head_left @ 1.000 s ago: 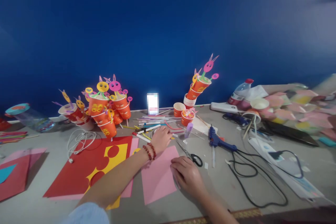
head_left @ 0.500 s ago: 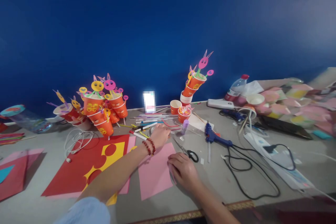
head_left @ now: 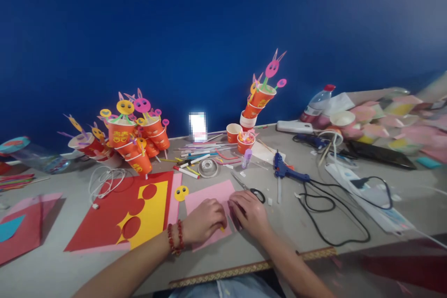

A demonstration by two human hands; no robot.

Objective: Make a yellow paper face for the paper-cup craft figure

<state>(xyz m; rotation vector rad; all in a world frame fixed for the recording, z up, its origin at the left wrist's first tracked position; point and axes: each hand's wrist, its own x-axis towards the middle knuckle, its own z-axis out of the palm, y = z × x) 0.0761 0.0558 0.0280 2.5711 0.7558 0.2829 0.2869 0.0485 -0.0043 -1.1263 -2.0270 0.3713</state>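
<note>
My left hand (head_left: 206, 220), with red beaded bracelets at its wrist, is closed over the pink paper (head_left: 195, 200). A small yellow thing (head_left: 222, 229) peeks out under its fingertips; the rest is hidden. Beside it, my right hand (head_left: 249, 212) has its fingers bent together on the right edge of that paper, and what lies beneath them is partly covered. Scissors (head_left: 257, 194) with black handles lie just behind the right hand. A yellow smiley disc (head_left: 181, 193) rests at the paper's upper left corner, and a roll of tape (head_left: 207, 166) sits farther back.
Red card (head_left: 94, 214) with cut yellow paper (head_left: 157, 207) is on the left. Decorated paper cups (head_left: 122, 132) stand at the back. Several pens (head_left: 202, 157) lie in the middle. A blue glue gun (head_left: 291, 172), its cable and a power strip (head_left: 363, 202) occupy the right.
My left hand has drawn back from the pens and tape to the pink paper, now with something yellow in it. The smiley disc and tape roll are uncovered. The view has shifted slightly.
</note>
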